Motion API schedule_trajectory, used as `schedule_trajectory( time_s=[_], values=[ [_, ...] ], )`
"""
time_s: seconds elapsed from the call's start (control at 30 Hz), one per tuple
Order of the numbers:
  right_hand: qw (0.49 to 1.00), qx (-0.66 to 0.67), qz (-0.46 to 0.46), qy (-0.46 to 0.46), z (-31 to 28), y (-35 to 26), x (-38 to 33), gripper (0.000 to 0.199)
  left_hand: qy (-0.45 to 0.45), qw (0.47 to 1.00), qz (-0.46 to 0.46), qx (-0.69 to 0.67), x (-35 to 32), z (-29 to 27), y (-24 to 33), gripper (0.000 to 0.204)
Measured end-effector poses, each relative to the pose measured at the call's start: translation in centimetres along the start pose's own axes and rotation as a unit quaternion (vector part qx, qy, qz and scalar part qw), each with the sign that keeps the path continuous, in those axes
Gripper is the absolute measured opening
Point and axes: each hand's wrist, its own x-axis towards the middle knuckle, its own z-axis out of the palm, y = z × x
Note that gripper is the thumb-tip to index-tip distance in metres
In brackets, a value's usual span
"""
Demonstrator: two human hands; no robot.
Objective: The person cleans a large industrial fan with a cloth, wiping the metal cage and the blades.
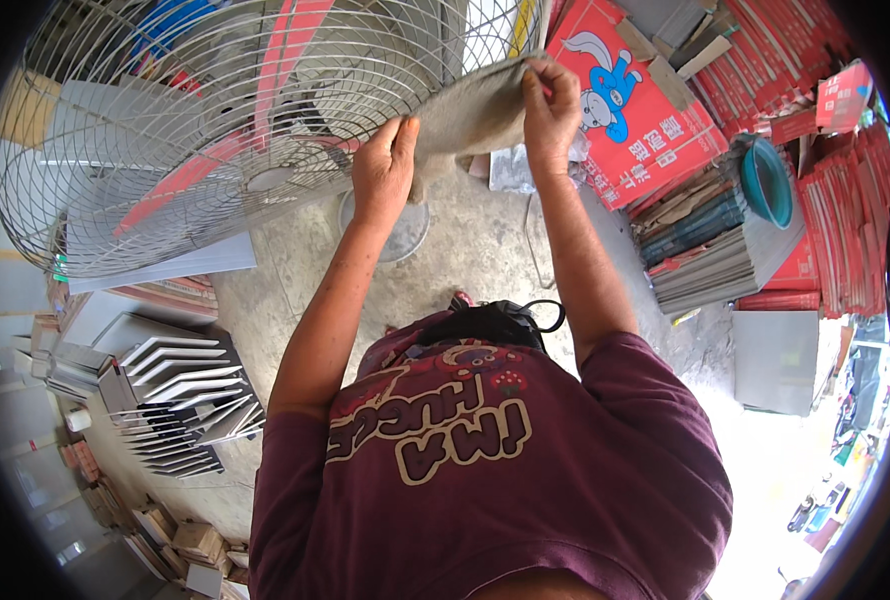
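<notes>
A greyish-brown cloth (470, 112) is stretched between my two hands, up in front of me. My left hand (385, 168) grips its left end, the thumb pointing up along it. On the other side my right hand (553, 115) pinches the upper right corner between thumb and fingers. Right beside my left hand, and partly behind the cloth, stands a large fan with a round wire guard (310, 205) and red blades (293, 45). Whether the cloth touches the guard I cannot tell.
A round grey object (405, 238) lies on the concrete floor (465, 262) below my left hand. Red cartons (640, 130) and a stack with a teal basin (767, 185) stand at the right. A rack of tile-like panels (180, 375) is at the left.
</notes>
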Motion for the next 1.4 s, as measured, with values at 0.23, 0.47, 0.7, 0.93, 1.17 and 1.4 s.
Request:
schedule_trajectory(
  time_s=[0.23, 0.47, 0.7, 0.93, 1.17, 1.4],
  values=[
    [0.956, 0.094, 0.265, -0.082, 0.0, 2.6, -3.8, 0.012, 0.041, 0.966, 0.11, 0.231, -1.9, -2.0, -3.0, 0.021],
    [0.992, 0.075, 0.045, -0.094, 0.8, -6.5, -0.1, 0.013, 0.083, 0.966, 0.043, 0.24, -1.2, -6.9, 4.9, 0.024],
    [0.973, 0.177, 0.08, -0.124, 3.6, -12.3, 2.3, 0.025, 0.112, 0.985, 0.008, -0.133, 0.5, -8.1, 8.4, 0.027],
    [0.983, 0.135, 0.042, -0.117, 2.3, -7.8, -0.5, 0.013, 0.068, 0.992, 0.001, -0.103, -2.0, -4.7, 3.7, 0.033],
    [0.972, 0.017, 0.178, -0.15, -0.2, -1.1, -3.0, 0.016, 0.041, 0.998, -0.003, -0.042, -3.3, -1.0, -3.7, 0.034],
    [0.949, -0.005, 0.276, -0.154, -1.9, 4.1, -3.5, 0.019, -0.112, 0.986, -0.096, 0.078, -3.2, 1.6, -7.1, 0.044]
  ],
)
